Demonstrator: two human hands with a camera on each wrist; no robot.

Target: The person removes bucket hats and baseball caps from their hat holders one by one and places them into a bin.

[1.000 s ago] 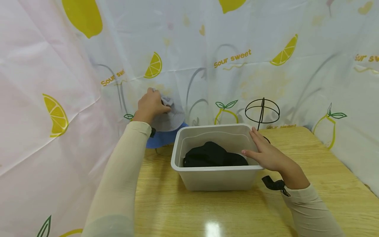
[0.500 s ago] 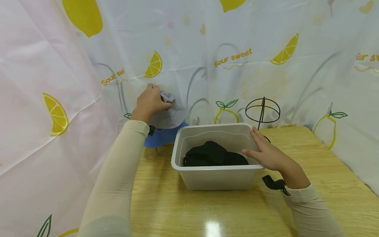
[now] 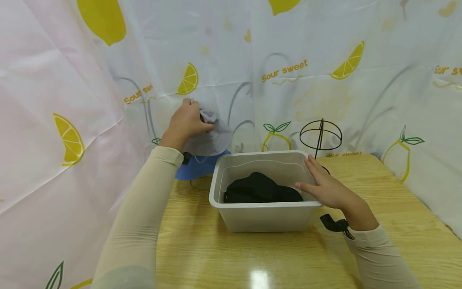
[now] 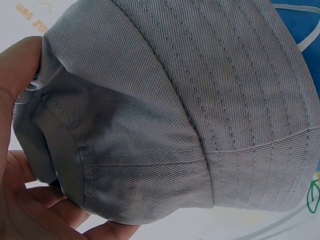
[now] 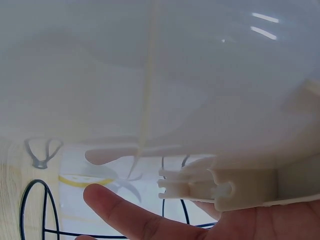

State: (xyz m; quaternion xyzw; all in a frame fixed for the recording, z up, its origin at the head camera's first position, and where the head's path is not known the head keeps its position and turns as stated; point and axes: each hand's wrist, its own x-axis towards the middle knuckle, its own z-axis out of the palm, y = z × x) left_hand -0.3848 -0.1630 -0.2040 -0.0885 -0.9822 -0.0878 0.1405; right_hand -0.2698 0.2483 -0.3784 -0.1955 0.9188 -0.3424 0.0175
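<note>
My left hand (image 3: pixel 187 122) grips the crown of a grey bucket hat (image 3: pixel 213 140), the cloth bunched between thumb and fingers. In the left wrist view, the hat's stitched brim (image 4: pixel 225 75) spreads to the right, and a white cord (image 4: pixel 310 37) shows past its edge. Below it sits a blue hat (image 3: pixel 195 170) on a wire stand, its crown hidden by the grey one. My right hand (image 3: pixel 330 188) rests with straight fingers on the right rim of a beige plastic bin (image 3: pixel 267 218). A black cap (image 3: pixel 256 188) lies inside the bin.
Behind the bin's right corner stands a black wire hat stand (image 3: pixel 320 134) with nothing on its dome. A lemon-print curtain (image 3: pixel 231 48) hangs behind and to the left of the wooden table (image 3: pixel 202 257).
My left hand has risen slightly and shifted a little right with the grey hat, uncovering a loop of cord below its brim. The right hand and the bin stay put.
</note>
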